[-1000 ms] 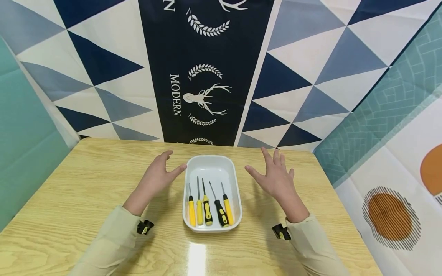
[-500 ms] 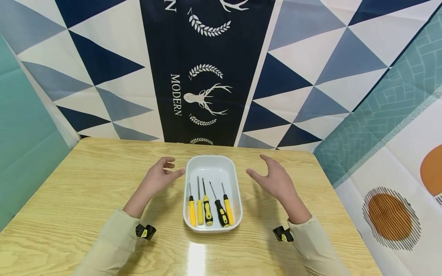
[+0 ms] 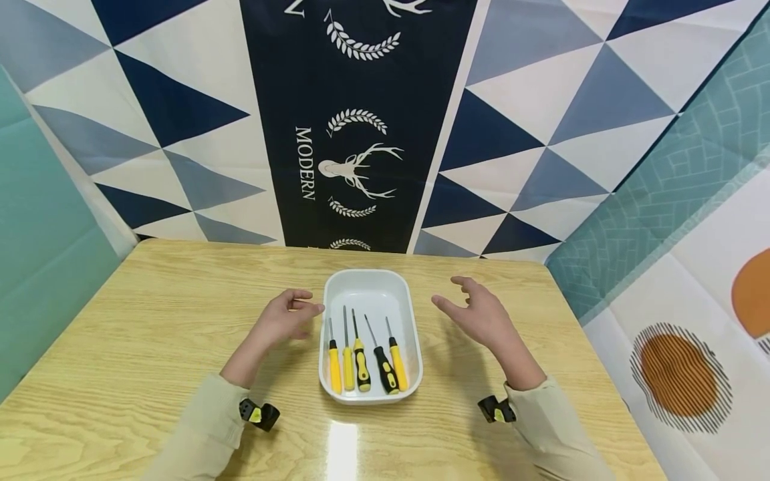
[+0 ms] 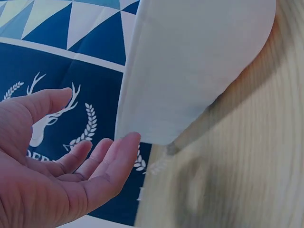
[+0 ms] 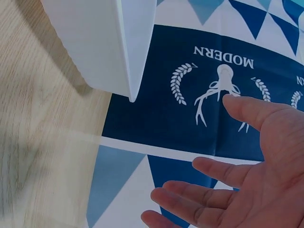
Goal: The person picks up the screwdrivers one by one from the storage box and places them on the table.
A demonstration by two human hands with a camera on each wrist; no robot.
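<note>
A white plastic tray (image 3: 368, 284) stands on the table, and several screwdrivers (image 3: 362, 367) with yellow or yellow-and-black handles lie side by side in it, shafts pointing away from me. Just left of the tray hovers my left hand (image 3: 279, 321), its thumb near the rim and nothing held. My right hand (image 3: 481, 317) is in the air a short way off the tray's right side, thumb and fingers spread apart. The left wrist view has the tray's outer wall (image 4: 190, 71) beyond relaxed fingers (image 4: 114, 171). In the right wrist view the fingers (image 5: 190, 199) are apart from the tray wall (image 5: 95, 42).
The wood-grain table (image 3: 150, 334) reaches back to a wall covering (image 3: 355, 133) with triangles and deer heads. More covering hangs at the left and right. A small black-and-yellow device (image 3: 260, 414) sits at the left wrist, and another device (image 3: 496, 409) at the right.
Both hands have lowered slightly toward me, and their spread fingers have drawn closer together. The tray and screwdrivers stay in place.
</note>
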